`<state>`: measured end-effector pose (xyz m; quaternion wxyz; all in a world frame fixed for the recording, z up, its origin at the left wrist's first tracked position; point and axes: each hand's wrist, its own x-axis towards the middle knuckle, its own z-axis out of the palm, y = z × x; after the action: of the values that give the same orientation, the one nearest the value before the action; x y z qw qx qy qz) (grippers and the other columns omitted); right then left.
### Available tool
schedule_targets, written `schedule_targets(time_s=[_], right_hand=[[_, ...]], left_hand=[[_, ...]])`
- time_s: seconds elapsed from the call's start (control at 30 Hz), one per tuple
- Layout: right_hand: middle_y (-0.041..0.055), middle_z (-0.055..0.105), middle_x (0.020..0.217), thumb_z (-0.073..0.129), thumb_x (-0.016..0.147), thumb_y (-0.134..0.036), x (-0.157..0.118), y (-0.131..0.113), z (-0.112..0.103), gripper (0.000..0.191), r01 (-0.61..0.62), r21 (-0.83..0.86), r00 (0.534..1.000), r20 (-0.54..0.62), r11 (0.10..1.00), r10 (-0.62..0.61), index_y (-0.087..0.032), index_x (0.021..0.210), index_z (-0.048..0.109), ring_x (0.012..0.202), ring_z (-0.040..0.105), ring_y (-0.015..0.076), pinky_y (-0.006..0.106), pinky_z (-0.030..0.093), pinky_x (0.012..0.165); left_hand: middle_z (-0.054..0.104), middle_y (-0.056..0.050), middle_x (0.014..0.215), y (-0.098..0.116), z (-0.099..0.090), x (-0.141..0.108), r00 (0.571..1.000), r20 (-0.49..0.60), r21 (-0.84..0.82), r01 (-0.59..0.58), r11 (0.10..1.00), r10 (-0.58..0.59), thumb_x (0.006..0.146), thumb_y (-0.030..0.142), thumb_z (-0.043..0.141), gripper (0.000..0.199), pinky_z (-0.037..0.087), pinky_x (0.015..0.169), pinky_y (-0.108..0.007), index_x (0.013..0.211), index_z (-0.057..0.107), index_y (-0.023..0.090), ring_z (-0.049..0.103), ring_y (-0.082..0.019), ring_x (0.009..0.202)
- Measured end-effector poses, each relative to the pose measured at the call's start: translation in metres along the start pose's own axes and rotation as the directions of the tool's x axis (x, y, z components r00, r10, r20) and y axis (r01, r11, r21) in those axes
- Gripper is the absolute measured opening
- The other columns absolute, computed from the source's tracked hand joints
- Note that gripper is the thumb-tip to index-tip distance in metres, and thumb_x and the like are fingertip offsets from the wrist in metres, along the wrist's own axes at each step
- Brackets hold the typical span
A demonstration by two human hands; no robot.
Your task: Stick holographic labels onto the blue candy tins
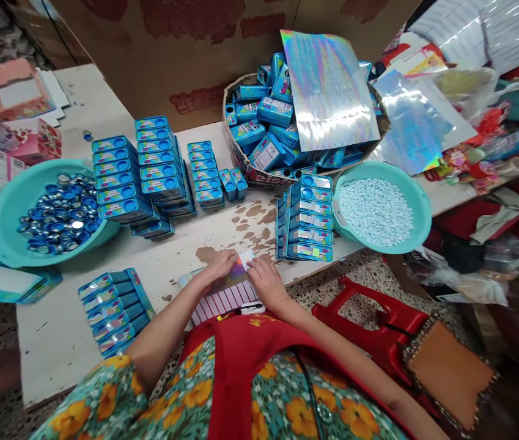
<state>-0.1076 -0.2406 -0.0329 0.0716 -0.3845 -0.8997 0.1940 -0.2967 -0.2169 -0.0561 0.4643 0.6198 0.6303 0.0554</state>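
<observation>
Both my hands meet at the table's front edge, over a striped sheet (225,300) near my apron. My left hand (219,266) has its fingers bent onto a shiny holographic piece. My right hand (266,282) pinches a small pale sticker-like piece (246,256) at its fingertips. A row of blue boxes (309,219) stands just beyond my right hand. Further left, another group of blue boxes (115,310) lies on the white table (52,342).
Stacked blue boxes (117,177) stand at back left beside a teal bowl of metallic caps (0,214). A cardboard container (236,150) holds many blue boxes under a holographic sheet (332,91). Right are a teal bowl of pale pieces (419,214) and a red stool (346,305).
</observation>
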Motion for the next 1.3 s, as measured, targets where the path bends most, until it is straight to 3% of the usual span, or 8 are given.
schedule_targets(time_s=[0.1, 0.2, 0.27, 0.4, 0.73, 0.97, 1.17, 1.3], right_hand=[[0.0078, 0.064, 0.084, 0.047, 0.088, -0.019, 0.005, -0.007, -0.037, 0.011, -0.119, 0.084, 0.993, 0.012, 0.989, 0.118, -0.019, 0.087, 0.058, 0.082, 0.057, 0.0204, 0.031, 0.043, 0.073], [0.0041, 0.062, 0.081, 0.05, 0.087, -0.022, 0.013, -0.013, -0.083, 0.005, -0.22, 0.279, 0.972, -0.024, 0.935, 0.236, -0.02, 0.084, 0.055, 0.077, 0.057, 0.0177, 0.028, 0.043, 0.069], [0.0019, 0.062, 0.08, 0.051, 0.086, -0.023, 0.016, -0.014, -0.109, 0.004, -0.238, 0.402, 0.958, -0.052, 0.884, 0.281, -0.021, 0.083, 0.054, 0.075, 0.057, 0.0163, 0.027, 0.043, 0.068], [-0.0004, 0.06, 0.074, 0.051, 0.086, -0.026, 0.02, -0.004, -0.136, 0.008, -0.3, 0.527, 0.889, -0.148, 0.795, 0.433, -0.021, 0.08, 0.054, 0.068, 0.055, 0.0145, 0.026, 0.043, 0.063], [0.0086, 0.054, 0.097, 0.061, 0.076, -0.029, 0.077, 0.11, -0.165, 0.01, -0.47, 0.432, 0.571, -0.516, 0.769, 0.639, -0.019, 0.074, 0.063, 0.101, 0.049, 0.024, 0.04, 0.038, 0.091], [0.0061, 0.048, 0.094, 0.06, 0.069, -0.024, 0.097, 0.145, -0.146, 0.012, -0.506, 0.501, 0.478, -0.514, 0.702, 0.712, -0.018, 0.079, 0.055, 0.088, 0.05, 0.0198, 0.035, 0.042, 0.083], [0.0034, 0.05, 0.082, 0.048, 0.07, -0.017, 0.092, 0.155, -0.149, 0.009, -0.534, 0.508, 0.453, -0.504, 0.676, 0.736, -0.018, 0.079, 0.051, 0.078, 0.049, 0.0185, 0.035, 0.042, 0.076], [0.0092, 0.05, 0.101, 0.05, 0.072, -0.016, 0.073, 0.125, -0.163, 0.019, -0.462, 0.403, 0.446, -0.665, 0.79, 0.6, -0.018, 0.091, 0.052, 0.102, 0.046, 0.0235, 0.042, 0.038, 0.09]], left_hand=[[0.065, -0.009, 0.095, 0.009, -0.005, -0.003, 0.989, -0.135, -0.012, 0.059, 0.998, -0.06, 0.086, 0.033, 0.037, 0.031, 0.041, 0.083, -0.034, 0.092, 0.064, 0.017, 0.056, -0.023, 0.093], [0.057, -0.01, 0.121, 0.034, -0.02, -0.014, 0.957, -0.281, -0.283, -0.155, 0.947, 0.073, 0.089, 0.038, 0.034, 0.04, 0.039, 0.093, -0.035, 0.118, 0.054, 0.019, 0.05, -0.022, 0.112], [0.059, -0.009, 0.118, 0.056, -0.031, -0.023, 0.957, -0.179, -0.482, -0.288, 0.827, 0.229, 0.087, 0.043, 0.041, 0.041, 0.043, 0.088, -0.032, 0.118, 0.054, 0.019, 0.054, -0.021, 0.107], [0.059, -0.002, 0.068, 0.098, -0.048, -0.026, 0.956, 0.038, -0.613, -0.208, 0.763, 0.292, 0.081, 0.044, 0.052, 0.031, 0.045, 0.061, -0.025, 0.084, 0.06, 0.015, 0.056, -0.013, 0.064], [0.049, 0.003, 0.069, 0.174, -0.101, 0.09, 0.848, -0.233, -0.239, -0.524, 0.817, 0.476, 0.082, 0.026, 0.043, 0.016, 0.038, 0.061, -0.023, 0.095, 0.05, 0.019, 0.046, -0.011, 0.064], [0.047, 0.004, 0.069, 0.17, -0.069, 0.14, 0.882, -0.298, -0.24, -0.439, 0.866, 0.365, 0.083, 0.024, 0.041, 0.012, 0.036, 0.061, -0.023, 0.094, 0.044, 0.019, 0.045, -0.011, 0.063], [0.059, -0.009, 0.099, 0.168, -0.037, 0.124, 0.89, -0.4, 0.155, -0.169, 0.973, 0.218, 0.09, 0.029, 0.033, 0.021, 0.038, 0.072, -0.031, 0.104, 0.046, 0.02, 0.054, -0.022, 0.091], [0.059, -0.01, 0.102, 0.118, -0.053, 0.098, 0.933, -0.305, 0.306, -0.093, 0.947, 0.19, 0.087, 0.038, 0.039, 0.025, 0.038, 0.077, -0.033, 0.098, 0.053, 0.02, 0.053, -0.024, 0.097]])
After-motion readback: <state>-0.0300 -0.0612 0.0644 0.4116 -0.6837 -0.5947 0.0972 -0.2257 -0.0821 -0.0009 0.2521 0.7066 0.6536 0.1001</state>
